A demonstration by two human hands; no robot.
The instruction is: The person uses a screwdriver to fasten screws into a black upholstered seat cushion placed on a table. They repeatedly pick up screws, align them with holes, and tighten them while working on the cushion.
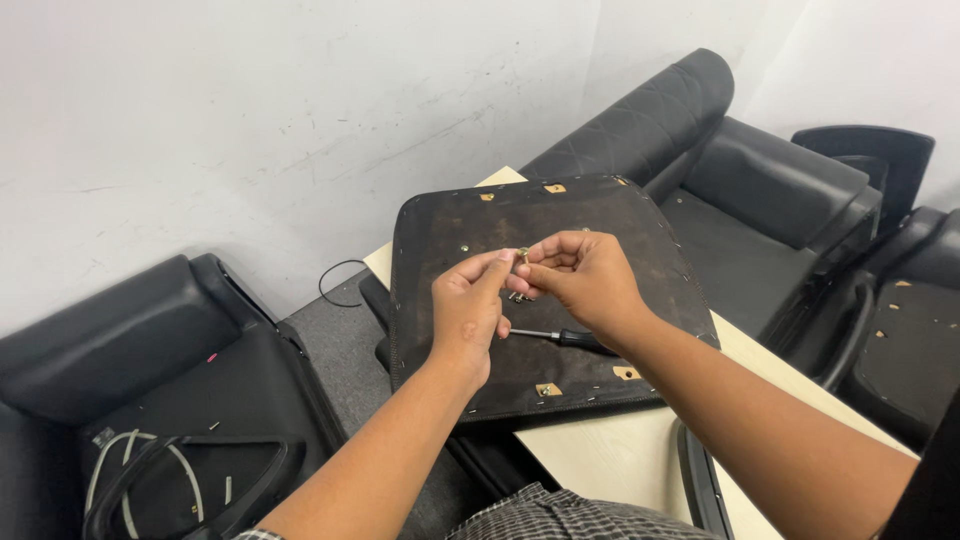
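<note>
Right now both hands meet just above the middle of the upturned seat base (540,300), a dark board lying underside-up on a pale table (620,450). The left hand (468,312) and the right hand (585,275) each have thumb and forefinger pressed together on one small metal fastener (522,255), pinched between the fingertips of both, with the other fingers curled loosely. It is tiny and held only by fingertips, so I'd judge a slip the likeliest trouble: it could drop onto the seat base, bounce off the near edge and vanish among the black chair parts (190,420) on the floor to the left of it. More small pieces (518,297) lie on the seat base just under the hands, and a careless wrist might scatter them. A black-handled screwdriver (560,337) rests on the seat base beneath the right wrist; a nudge from that forearm could roll it toward the near edge.
</note>
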